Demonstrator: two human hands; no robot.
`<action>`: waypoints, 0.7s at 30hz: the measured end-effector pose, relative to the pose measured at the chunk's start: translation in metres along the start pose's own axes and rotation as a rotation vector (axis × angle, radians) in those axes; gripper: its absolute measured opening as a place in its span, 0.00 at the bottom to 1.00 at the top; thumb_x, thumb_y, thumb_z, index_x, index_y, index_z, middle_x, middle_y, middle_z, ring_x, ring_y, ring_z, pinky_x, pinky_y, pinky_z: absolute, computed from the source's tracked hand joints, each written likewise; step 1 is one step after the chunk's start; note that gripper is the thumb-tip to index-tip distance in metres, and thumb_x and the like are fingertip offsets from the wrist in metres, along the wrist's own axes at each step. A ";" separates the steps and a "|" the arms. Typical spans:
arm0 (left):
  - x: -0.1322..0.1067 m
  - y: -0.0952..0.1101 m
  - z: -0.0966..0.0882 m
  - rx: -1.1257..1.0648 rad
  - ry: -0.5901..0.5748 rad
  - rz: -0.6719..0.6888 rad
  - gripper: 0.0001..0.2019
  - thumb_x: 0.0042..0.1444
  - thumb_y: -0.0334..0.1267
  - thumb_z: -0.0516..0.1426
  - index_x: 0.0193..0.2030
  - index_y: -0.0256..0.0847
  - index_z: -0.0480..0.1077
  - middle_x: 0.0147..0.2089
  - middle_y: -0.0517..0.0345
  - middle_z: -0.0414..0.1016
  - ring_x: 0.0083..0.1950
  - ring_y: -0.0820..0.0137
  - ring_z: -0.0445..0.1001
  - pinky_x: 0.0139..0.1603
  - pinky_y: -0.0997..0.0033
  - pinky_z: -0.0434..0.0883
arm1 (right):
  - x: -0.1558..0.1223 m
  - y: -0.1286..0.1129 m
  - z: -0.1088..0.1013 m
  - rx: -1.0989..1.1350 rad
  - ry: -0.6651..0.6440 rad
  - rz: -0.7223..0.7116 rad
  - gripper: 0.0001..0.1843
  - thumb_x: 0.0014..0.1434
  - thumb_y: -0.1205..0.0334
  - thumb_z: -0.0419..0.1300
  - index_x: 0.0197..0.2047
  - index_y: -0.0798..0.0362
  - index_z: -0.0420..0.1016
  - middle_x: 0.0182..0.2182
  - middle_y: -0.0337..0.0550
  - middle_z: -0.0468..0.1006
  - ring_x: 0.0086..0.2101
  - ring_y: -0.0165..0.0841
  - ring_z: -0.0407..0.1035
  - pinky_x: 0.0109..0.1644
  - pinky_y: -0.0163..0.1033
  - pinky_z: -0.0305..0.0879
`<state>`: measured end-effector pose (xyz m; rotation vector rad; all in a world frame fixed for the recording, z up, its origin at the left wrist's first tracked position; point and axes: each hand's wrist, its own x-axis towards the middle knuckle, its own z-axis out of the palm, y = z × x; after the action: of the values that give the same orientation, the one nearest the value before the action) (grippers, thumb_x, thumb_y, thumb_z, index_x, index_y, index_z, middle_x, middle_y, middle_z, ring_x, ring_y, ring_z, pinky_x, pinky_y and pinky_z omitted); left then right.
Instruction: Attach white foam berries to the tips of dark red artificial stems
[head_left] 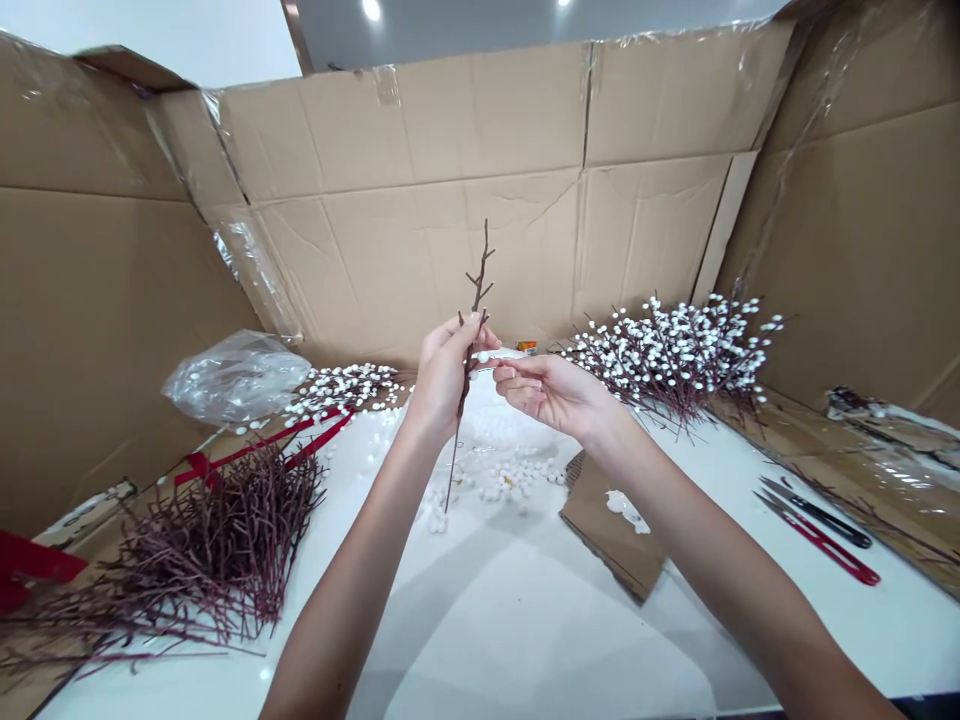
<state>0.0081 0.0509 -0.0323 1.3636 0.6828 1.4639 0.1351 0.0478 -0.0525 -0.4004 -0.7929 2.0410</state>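
Note:
My left hand (444, 375) is closed around a bare brown artificial twig (482, 270), held upright with its forked tip pointing up and its thin stem hanging below. Close beside it, my right hand (551, 395) has thumb and fingers pinched together at the twig's side, on a small white foam berry (474, 375); its exact contact with the twig is partly hidden. Beneath both hands, loose white berries (517, 482) lie scattered on the white table. Behind them is a whitish translucent bag or heap (510, 425), partly covered by the hands.
Bare twigs (217, 540) are piled at left, near red ribbon (319, 437) and a plastic bag (236, 378). Berry-covered branches (675, 355) lie back right. A cardboard piece (611, 530) carries white glue-like stuff (626, 508). Black snips (821, 512) and red snips (825, 545) lie right. Cardboard walls (450, 230) surround the table.

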 end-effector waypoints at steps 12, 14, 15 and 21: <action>-0.010 -0.004 0.009 0.043 -0.006 0.082 0.15 0.57 0.45 0.56 0.24 0.38 0.67 0.27 0.61 0.67 0.28 0.78 0.67 0.30 0.79 0.66 | -0.016 -0.012 0.007 -0.300 0.123 -0.393 0.16 0.66 0.69 0.47 0.34 0.64 0.74 0.16 0.32 0.61 0.14 0.16 0.40 0.13 0.21 0.41; -0.011 -0.005 0.011 0.044 0.000 0.108 0.15 0.57 0.44 0.57 0.25 0.38 0.68 0.27 0.61 0.68 0.28 0.78 0.67 0.31 0.79 0.66 | -0.016 -0.012 0.007 -0.257 0.096 -0.358 0.15 0.65 0.71 0.47 0.35 0.65 0.74 0.16 0.32 0.61 0.13 0.16 0.41 0.13 0.21 0.42; -0.011 -0.005 0.011 0.047 0.005 0.125 0.14 0.57 0.44 0.57 0.24 0.38 0.68 0.27 0.61 0.68 0.28 0.78 0.66 0.31 0.78 0.66 | -0.015 -0.013 0.007 -0.232 0.077 -0.339 0.14 0.64 0.72 0.47 0.36 0.65 0.74 0.17 0.32 0.61 0.13 0.15 0.41 0.12 0.21 0.42; -0.011 -0.008 0.012 0.066 -0.023 0.217 0.15 0.58 0.43 0.56 0.25 0.38 0.69 0.26 0.59 0.69 0.30 0.75 0.68 0.35 0.76 0.67 | -0.015 -0.012 0.007 -0.143 0.028 -0.293 0.13 0.62 0.74 0.47 0.31 0.63 0.71 0.18 0.32 0.62 0.13 0.15 0.40 0.11 0.19 0.44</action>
<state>0.0205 0.0408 -0.0410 1.5414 0.5871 1.6053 0.1473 0.0379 -0.0398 -0.3687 -0.9266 1.7096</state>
